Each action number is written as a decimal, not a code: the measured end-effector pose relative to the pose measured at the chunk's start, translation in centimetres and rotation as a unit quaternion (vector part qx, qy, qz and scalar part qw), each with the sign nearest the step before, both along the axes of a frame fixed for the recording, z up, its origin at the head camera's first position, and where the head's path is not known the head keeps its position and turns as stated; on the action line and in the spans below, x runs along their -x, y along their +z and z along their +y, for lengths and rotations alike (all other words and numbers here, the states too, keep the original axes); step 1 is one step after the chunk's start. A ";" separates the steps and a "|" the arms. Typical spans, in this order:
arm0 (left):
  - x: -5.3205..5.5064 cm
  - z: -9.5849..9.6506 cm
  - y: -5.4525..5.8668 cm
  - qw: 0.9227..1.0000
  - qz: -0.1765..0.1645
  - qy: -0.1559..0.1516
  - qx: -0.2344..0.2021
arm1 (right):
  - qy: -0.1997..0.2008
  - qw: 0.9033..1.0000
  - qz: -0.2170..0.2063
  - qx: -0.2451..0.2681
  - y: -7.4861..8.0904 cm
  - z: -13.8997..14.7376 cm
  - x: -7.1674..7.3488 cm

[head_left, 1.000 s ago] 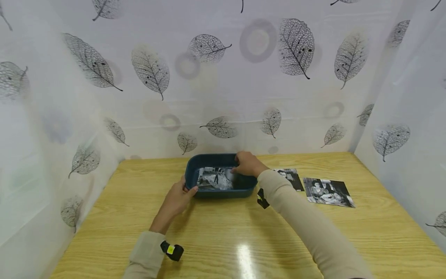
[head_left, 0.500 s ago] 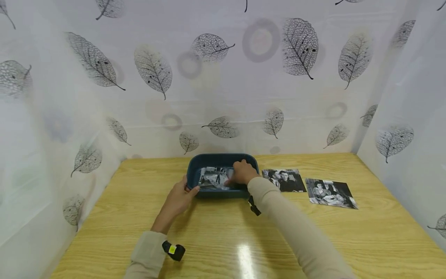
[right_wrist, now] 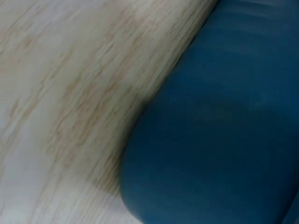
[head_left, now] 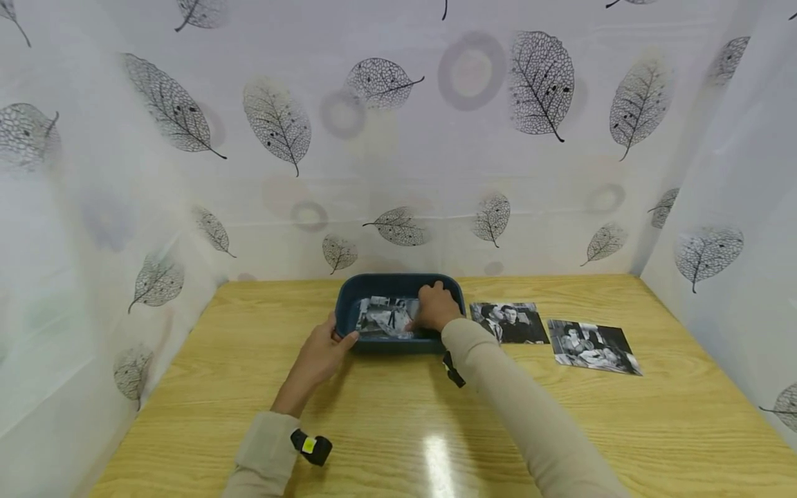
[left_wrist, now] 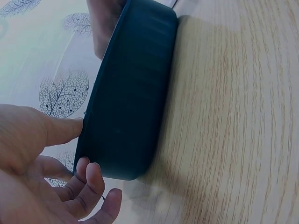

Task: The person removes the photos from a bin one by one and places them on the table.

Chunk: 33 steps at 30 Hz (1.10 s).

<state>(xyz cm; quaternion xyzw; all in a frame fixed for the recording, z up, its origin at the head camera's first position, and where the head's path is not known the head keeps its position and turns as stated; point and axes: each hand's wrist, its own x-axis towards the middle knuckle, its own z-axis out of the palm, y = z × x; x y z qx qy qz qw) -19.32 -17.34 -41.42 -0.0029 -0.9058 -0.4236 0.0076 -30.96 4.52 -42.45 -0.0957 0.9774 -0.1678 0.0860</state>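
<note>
A dark blue rectangular plastic bin (head_left: 405, 347) stands at the back middle of the table, with black-and-white photos (head_left: 382, 317) lying inside. My left hand (head_left: 317, 353) grips its near left corner. In the left wrist view, the left hand's thumb (left_wrist: 63, 130) is at the rim and the other fingers curl by the end wall. My right hand (head_left: 436, 308) reaches down into the bin, its fingers at the right edge of the photos. Whether they pinch a photo cannot be seen. The right wrist view has only the bin's outer wall (right_wrist: 210, 130) and tabletop, no hand.
Right of the bin, a photo of two people (head_left: 510, 323) lies flat on the wooden table (head_left: 386, 429). Another photo (head_left: 594, 346) lies beside it, farther right. A leaf-printed curtain (head_left: 405, 166) rises behind the table and along both sides.
My right hand has moved from the bin's far right rim down into the bin beside the photos, then stayed there. The left hand keeps its grip on the corner.
</note>
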 end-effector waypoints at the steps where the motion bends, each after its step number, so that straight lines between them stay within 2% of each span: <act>1: 0.0 0.0 0.0 1.000 0.000 0.000 0.000 | -0.002 1.000 0.007 0.001 0.0 0.0 0.0; 5: 0.0 0.1 0.0 1.000 0.002 0.000 0.002 | -0.009 1.000 0.027 0.010 0.3 0.0 0.1; 12: 0.0 0.1 -0.1 1.000 0.001 0.001 -0.002 | -0.019 0.998 0.032 0.060 0.5 0.3 0.3; 20: 0.0 0.2 -0.2 1.000 -0.004 0.002 -0.002 | 0.010 0.995 0.066 0.069 1.1 1.2 1.0; 26: 0.0 0.2 -0.1 1.000 0.000 0.003 0.000 | 0.048 0.990 0.090 0.093 2.9 2.1 1.1; 33: -0.1 0.1 0.0 1.000 -0.005 0.005 -0.006 | 0.078 0.987 0.069 0.120 6.0 3.1 0.8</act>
